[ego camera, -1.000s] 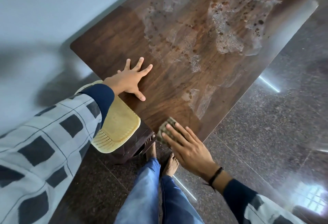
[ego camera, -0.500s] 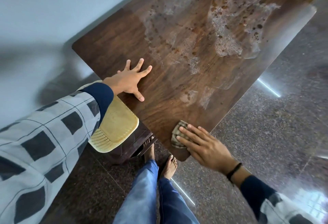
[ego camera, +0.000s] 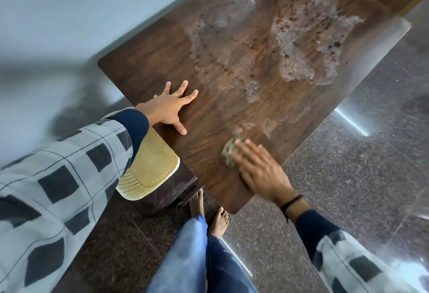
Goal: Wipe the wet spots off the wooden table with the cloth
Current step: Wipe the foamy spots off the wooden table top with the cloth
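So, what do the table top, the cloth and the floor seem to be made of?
Table top: wood or wood-look laminate, dark brown, with visible grain and a slight sheen. Cloth: soft woven fabric, olive with a dark check pattern, bunched; blurred, so uncertain. Floor: polished speckled stone, probably granite; it mirrors light streaks.

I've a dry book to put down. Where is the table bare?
Dry wood: the wall-side corner beyond the left hand, and between that hand and the cloth. Crowded: wet spots across the far half, right hand on cloth.
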`<state>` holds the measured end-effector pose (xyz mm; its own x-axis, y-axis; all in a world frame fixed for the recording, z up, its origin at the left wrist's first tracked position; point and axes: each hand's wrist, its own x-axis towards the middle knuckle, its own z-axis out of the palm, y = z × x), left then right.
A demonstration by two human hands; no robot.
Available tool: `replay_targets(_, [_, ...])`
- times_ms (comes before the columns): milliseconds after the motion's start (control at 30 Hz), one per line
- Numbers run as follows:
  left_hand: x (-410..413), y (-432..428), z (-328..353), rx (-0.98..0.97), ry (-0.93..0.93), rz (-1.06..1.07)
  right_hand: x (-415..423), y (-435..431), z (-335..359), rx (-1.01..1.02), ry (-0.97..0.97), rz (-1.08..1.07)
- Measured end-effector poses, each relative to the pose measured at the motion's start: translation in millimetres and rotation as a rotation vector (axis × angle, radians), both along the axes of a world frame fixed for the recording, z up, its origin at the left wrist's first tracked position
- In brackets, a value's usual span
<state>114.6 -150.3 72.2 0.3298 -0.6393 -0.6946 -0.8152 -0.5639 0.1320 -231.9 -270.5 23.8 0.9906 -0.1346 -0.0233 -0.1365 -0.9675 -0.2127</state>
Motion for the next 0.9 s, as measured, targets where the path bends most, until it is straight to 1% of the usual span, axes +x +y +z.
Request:
replay_targets(67, [1.8,1.1,-0.1,-0.002,-0.004,0.004,26.1,-5.4,5.2,0.079,-0.011,-0.271])
replay_targets(100, [2.9,0.9,-0.1,0.0,-0.006,0.001,34.4,1.4,6.3,0.092,-0.026,-0.354])
replay_targets(133, [3.4,0.4,-0.2,0.004,-0.004,0.001,36.2,10.9,3.9,0.085,-0.043,-0.363])
replay_targets(167, [3.2,0.3,0.2,0.004,-0.001,0.003,30.6,21.5,-0.8,0.069,-0.054,-0.299])
replay_targets(267, [0.0,0.2,2.3,0.005,0.011,0.012,-0.2,25.4,-6.4,-0.003,-0.031,0.047])
replay_targets(300, [-0.4,0.3,2.8,0.007,0.017,0.018,-2.7,12.4,-5.4,-0.034,-0.016,0.124])
replay_targets(333, [-0.6,-0.3,3.0,0.009,0.019,0.019,-0.1,-2.2,-4.6,-0.058,-0.013,0.131])
replay_targets(367, [-0.9,-0.9,3.2,0.009,0.019,0.015,7.0,-14.7,-2.2,-0.05,-0.018,0.057])
replay_targets(467, [-0.6,-0.3,4.0,0.008,0.021,0.014,36.5,-22.2,6.7,0.087,-0.044,-0.407])
replay_targets(500, [-0.2,0.3,4.7,0.009,0.017,0.013,41.0,-12.2,7.1,0.102,-0.077,-0.459])
replay_targets(533, [-0.6,0.2,5.6,0.013,0.013,0.011,38.9,-0.3,4.2,0.096,-0.105,-0.413])
replay_targets(567, [-1.3,-0.1,7.1,0.019,0.011,0.012,29.5,11.7,-1.4,0.09,-0.115,-0.286])
replay_targets(633, [-3.6,-2.7,9.6,0.028,0.012,0.017,-4.6,21.6,-9.1,0.058,-0.074,0.05])
replay_targets(700, [-5.0,-3.7,9.4,0.032,0.013,0.013,-26.4,-1.6,-5.3,0.006,0.007,0.312])
replay_targets(733, [-5.1,-3.9,9.7,0.035,0.015,0.015,-25.1,-21.9,-2.8,-0.03,0.03,0.378])
replay_targets(767, [-5.3,-3.5,10.2,0.039,0.015,0.02,-17.3,-40.8,0.5,-0.063,0.046,0.382])
replay_targets(800, [-5.5,-3.3,10.8,0.044,0.009,0.024,-5.3,-57.9,5.0,-0.067,0.063,0.32])
replay_targets(867, [-7.5,-2.0,11.4,0.057,-0.014,0.043,21.7,-81.3,14.7,0.022,0.073,0.097])
replay_targets(900, [-11.1,-0.9,10.5,0.057,-0.025,0.072,30.4,-83.4,18.6,0.061,0.067,0.019])
